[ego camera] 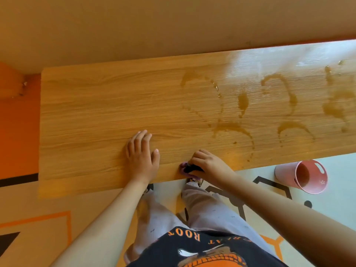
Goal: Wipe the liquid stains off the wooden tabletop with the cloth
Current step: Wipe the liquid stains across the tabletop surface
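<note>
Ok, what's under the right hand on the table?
The right hand grips a bunched purple cloth at the near edge of the tabletop. Any stain beneath is covered.

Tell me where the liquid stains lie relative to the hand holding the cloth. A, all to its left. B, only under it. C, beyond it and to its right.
C: the stains streak the tabletop farther from the person and rightward of the right hand, which grips the cloth at the near edge.
</note>
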The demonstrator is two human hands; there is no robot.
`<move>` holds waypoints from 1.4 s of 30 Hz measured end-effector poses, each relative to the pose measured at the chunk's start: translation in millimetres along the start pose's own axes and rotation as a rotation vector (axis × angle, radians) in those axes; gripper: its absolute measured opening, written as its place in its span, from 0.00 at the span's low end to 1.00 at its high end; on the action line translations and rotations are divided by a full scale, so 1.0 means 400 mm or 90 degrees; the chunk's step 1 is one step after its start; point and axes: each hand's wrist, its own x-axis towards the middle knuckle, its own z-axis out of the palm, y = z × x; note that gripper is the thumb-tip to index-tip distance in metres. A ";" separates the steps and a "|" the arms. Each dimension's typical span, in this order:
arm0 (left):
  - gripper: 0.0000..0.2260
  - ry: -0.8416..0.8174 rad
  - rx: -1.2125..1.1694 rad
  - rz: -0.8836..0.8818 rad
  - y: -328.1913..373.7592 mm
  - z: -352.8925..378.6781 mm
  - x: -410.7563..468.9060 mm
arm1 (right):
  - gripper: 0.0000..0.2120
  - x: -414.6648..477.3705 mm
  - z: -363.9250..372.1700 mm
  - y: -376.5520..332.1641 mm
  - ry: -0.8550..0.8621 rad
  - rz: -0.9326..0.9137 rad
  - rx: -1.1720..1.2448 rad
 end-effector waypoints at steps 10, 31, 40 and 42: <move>0.21 -0.019 0.009 -0.025 0.003 0.003 0.001 | 0.11 0.325 -0.188 0.168 0.068 0.083 -0.028; 0.22 -0.016 0.013 -0.022 0.010 0.004 0.000 | 0.13 0.495 -0.240 0.216 0.038 0.004 -0.043; 0.22 -0.025 0.021 -0.021 0.008 0.002 -0.001 | 0.12 0.483 -0.233 0.213 0.033 0.030 -0.041; 0.22 -0.034 0.023 -0.025 0.008 0.002 -0.001 | 0.12 0.417 -0.206 0.197 0.009 -0.025 -0.040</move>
